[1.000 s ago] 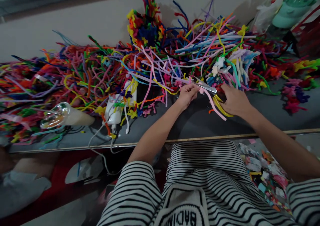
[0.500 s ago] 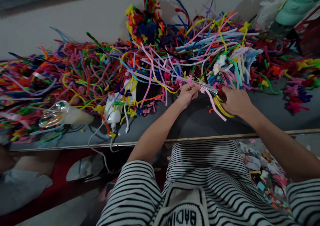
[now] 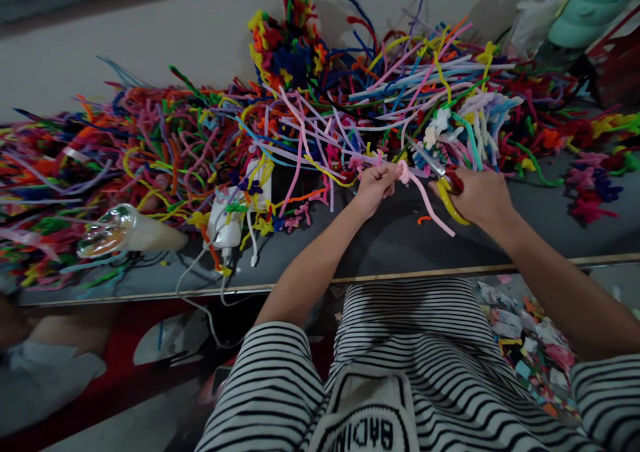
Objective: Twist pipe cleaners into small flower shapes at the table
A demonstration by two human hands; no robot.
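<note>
The pink stem (image 3: pixel 429 204) is trailing toward the near edge of the bench (image 3: pixel 390 252), its far end looped and pinched in the left hand (image 3: pixel 374 187), which is curling shut at centre. Just right of it, the right hand (image 3: pixel 481 197) is gripping the yellow handles of the scissors (image 3: pixel 440 175), blades pointing far-left toward the loop. With the blades so close to the pinching fingers, a hasty snip is risking a nick or a cut in the wrong spot. Both forearms are reaching forward, wrists low. Beyond, the pile (image 3: pixel 300 119) is sprawling along the wall.
</note>
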